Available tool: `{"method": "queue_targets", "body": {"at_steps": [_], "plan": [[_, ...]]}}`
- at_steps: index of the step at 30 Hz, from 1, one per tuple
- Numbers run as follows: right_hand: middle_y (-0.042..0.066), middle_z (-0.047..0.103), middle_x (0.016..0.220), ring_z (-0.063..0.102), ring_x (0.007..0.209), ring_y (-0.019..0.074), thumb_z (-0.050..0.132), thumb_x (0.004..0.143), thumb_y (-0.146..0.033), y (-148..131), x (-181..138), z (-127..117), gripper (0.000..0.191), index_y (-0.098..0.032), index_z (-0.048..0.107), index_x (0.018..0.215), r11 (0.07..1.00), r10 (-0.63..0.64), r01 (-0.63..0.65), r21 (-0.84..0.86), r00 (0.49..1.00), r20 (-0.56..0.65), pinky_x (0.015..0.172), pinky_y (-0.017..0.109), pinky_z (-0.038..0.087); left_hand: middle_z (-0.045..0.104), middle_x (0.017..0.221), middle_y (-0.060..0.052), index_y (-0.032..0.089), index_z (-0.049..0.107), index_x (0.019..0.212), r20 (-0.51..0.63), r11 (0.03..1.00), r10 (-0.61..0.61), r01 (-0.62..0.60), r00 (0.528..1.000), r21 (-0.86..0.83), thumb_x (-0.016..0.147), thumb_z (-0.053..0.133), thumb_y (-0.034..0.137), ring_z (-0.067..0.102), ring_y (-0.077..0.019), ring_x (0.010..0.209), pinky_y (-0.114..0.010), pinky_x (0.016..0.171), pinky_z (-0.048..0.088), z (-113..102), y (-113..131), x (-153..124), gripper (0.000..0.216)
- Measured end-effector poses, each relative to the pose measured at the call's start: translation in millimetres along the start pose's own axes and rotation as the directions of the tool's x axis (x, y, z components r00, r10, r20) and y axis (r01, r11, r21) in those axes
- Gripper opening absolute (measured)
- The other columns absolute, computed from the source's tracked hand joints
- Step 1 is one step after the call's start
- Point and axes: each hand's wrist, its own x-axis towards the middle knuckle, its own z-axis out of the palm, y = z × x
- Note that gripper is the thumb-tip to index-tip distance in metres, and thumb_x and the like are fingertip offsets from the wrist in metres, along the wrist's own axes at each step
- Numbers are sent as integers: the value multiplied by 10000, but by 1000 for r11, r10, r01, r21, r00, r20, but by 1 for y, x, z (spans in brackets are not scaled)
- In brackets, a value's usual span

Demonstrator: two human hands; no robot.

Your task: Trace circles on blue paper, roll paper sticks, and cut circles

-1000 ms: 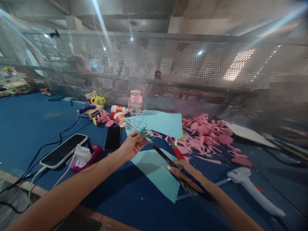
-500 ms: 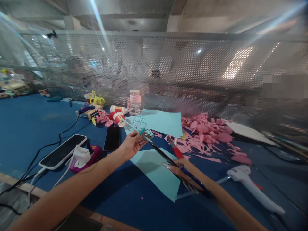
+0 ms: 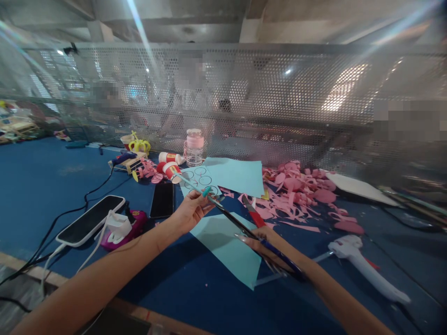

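My left hand (image 3: 191, 209) pinches a small teal paper piece (image 3: 206, 191), from which a thin paler strip extends toward the paper cups. My right hand (image 3: 270, 246) grips scissors (image 3: 237, 223) with dark blue handles. Their blades point up and left, tips at the teal piece by my left fingers. Below the blades lies a light teal sheet (image 3: 226, 246). Beyond my left hand is a teal sheet with drawn circles (image 3: 200, 176), beside a plain teal sheet (image 3: 240, 174). A red-handled tool (image 3: 256, 216) shows behind my right hand; whether they touch I cannot tell.
Pink paper scraps (image 3: 293, 186) are heaped at right, near a white glue gun (image 3: 366, 270). A black phone (image 3: 162, 200), a white-cased device (image 3: 92, 218) and a purple power strip (image 3: 139, 225) with cables lie left. Paper cups (image 3: 171, 171) and a bottle (image 3: 194, 151) stand behind.
The teal piece in my left fingers has turned slightly and looks a little larger. My hands and the scissors keep nearly the same place; the whole view has shifted slightly.
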Motion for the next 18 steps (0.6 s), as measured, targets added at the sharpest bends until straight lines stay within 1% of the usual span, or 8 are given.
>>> {"method": "queue_targets", "body": {"at_steps": [3,7,12,15,18], "plan": [[-76,213,387,233,332,41,605,698,-439,-3,0,-2,472,-203,278,454,998,-26,27,-58,1000,9,311,196,178,666,651,33,157,482,630,23,1000,-2,2,1000,2,633,718,53,670,-137,678,-251,661,541,0,1,0,257],[-76,251,361,265,307,50,590,682,-516,-10,-1,-3,464,-207,317,471,995,19,-15,-96,999,44,314,198,211,659,633,36,156,489,628,22,1000,1,-2,1000,26,620,730,60,669,-139,649,-244,644,542,2,0,-2,259],[-74,255,385,275,335,48,578,699,-547,-12,-1,-4,489,-203,305,484,991,10,3,-135,996,92,344,206,227,664,637,21,148,506,631,29,999,-11,10,1000,33,625,726,55,670,-141,637,-234,631,540,3,-2,-3,239],[-69,231,393,247,354,45,568,717,-541,-10,1,-4,512,-200,279,468,983,18,-5,-184,998,65,360,220,187,667,631,5,141,511,618,28,1000,-3,2,1000,25,618,726,41,671,-155,641,-242,622,539,4,-2,-4,237],[-64,190,401,191,369,46,559,707,-570,-6,3,-2,548,-207,246,439,977,-39,48,-210,998,45,368,241,132,657,607,-2,132,528,620,25,998,-23,22,999,58,609,722,20,665,-159,624,-240,605,532,5,-4,-6,224]]}}
